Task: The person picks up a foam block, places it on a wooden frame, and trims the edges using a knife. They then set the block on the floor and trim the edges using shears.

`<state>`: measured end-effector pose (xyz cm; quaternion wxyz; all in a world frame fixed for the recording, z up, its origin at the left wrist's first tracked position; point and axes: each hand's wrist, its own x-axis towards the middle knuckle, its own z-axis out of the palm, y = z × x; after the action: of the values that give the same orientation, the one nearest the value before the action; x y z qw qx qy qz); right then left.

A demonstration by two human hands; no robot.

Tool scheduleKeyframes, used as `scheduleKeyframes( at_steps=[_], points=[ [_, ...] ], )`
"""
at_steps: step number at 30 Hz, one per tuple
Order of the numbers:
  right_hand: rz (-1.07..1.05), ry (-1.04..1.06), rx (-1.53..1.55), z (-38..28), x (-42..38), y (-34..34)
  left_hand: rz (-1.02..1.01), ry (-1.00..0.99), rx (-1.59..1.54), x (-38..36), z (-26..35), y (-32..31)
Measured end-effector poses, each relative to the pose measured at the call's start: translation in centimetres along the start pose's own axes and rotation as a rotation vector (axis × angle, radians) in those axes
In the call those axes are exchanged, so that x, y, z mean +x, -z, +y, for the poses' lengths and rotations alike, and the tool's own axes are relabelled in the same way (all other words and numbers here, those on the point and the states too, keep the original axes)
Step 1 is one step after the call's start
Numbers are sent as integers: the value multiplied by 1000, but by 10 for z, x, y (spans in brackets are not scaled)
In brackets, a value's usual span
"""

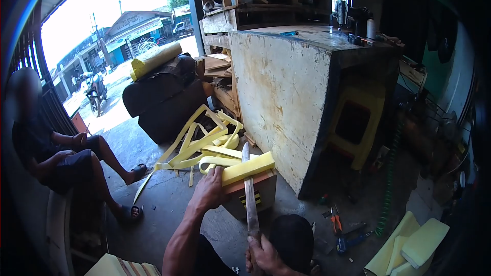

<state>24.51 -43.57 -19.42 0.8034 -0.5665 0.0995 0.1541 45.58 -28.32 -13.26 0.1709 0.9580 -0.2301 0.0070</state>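
My right hand (265, 256), at the bottom centre, is wrapped round the handle of a long knife (251, 205). Its worn metal blade points away from me and crosses a thick yellow foam strip (262, 165), with the tip showing past the far side. The foam lies across a low box (264, 198) that has yellow and black markings on its side. At the strip's left end my left hand (208, 190) grips the foam, its fingers partly hidden behind it.
Yellow foam offcuts (189, 145) lie heaped beyond the box. A large worn cabinet (279, 97) stands ahead. Orange-handled pliers (335, 221), a blue air tool (353, 242) and foam blocks (424, 243) are on the right. A seated person (51, 143) is at left.
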Motion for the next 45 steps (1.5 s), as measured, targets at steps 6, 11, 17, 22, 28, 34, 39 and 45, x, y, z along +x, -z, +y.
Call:
scheduleKeyframes(
  at_steps=[6, 11, 17, 22, 28, 34, 39, 45],
  points=[
    [-39, -51, 56, -18, 33, 9, 60, -13, -34, -6, -1, -12],
    [-61, -106, 54, -8, 9, -10, 19, 33, -75, 0, 0, 1],
    [-61, -129, -49, 2, 5, -11, 85, -49, -111, 0, -13, -14],
    [83, -48, -49, 12, -19, -17, 401, 38, -650, -14, -31, -50],
    [29, -69, -38, 0, -13, -9, 252, 55, -777, -12, -62, -145],
    [-116, -182, 126, -10, 14, -3, 312, 40, -698, -14, -47, -144],
    [-129, -236, 117, -14, 8, -16, 290, 99, -685, -18, -45, -137],
    [-137, -240, 13, -1, 3, -13, 347, 54, -717, -10, -50, -141]
  ],
)
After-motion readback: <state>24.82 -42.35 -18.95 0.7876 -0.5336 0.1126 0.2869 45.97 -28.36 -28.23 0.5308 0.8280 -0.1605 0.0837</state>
